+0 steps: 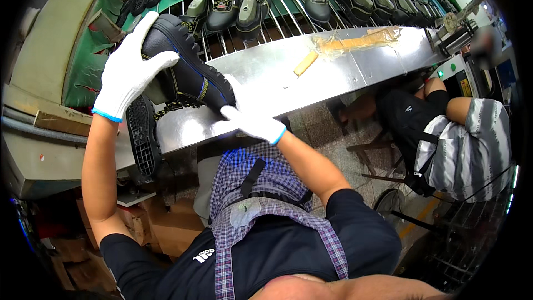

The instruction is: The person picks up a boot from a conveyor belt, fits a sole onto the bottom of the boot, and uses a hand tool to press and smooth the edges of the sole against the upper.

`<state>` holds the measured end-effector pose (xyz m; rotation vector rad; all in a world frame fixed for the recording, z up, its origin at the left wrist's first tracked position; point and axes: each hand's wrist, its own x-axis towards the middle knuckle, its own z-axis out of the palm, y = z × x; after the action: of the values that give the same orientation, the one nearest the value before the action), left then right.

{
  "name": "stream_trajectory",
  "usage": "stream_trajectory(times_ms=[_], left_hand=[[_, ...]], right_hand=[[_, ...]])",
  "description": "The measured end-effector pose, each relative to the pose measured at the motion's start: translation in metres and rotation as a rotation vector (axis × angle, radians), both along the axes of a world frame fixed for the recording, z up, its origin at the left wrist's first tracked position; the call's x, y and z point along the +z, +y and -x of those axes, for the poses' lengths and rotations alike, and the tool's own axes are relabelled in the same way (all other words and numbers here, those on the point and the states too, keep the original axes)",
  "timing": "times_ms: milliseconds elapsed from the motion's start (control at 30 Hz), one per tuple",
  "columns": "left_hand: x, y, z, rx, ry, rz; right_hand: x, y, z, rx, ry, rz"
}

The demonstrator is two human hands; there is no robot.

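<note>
A black work shoe with a chunky tread, blue stitching and a small yellow-and-blue tag is held on its side above the metal bench edge. My left hand, in a white knit glove with a blue cuff, wraps the shoe's upper left end, the thumb lying across the leather. At the shoe's lower right end, my right hand, gloved the same way, grips it with the fingers partly behind the sole. Below my left hand, a second black shoe stands on edge with its ridged sole showing and yellow-black laces beside it.
A metal bench crosses ahead, with a tan strip and taped cardboard on it. Behind it, several shoes on lasts stand on a roller rack. Another person sits at right. Cardboard boxes lie below left.
</note>
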<state>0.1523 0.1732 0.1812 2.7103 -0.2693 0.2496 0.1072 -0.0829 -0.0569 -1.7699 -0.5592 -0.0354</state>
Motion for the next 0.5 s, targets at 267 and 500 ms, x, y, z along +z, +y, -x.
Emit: stream_trajectory(times_ms=[267,500], left_hand=[[-0.019,0.028,0.011,-0.007,-0.032,0.129],[-0.055,0.066,0.019,0.17,0.023,0.235]], right_hand=[[0.063,0.007,-0.017,0.085,0.173,0.038],[0.122,0.022,-0.021,0.23,0.375,0.324]])
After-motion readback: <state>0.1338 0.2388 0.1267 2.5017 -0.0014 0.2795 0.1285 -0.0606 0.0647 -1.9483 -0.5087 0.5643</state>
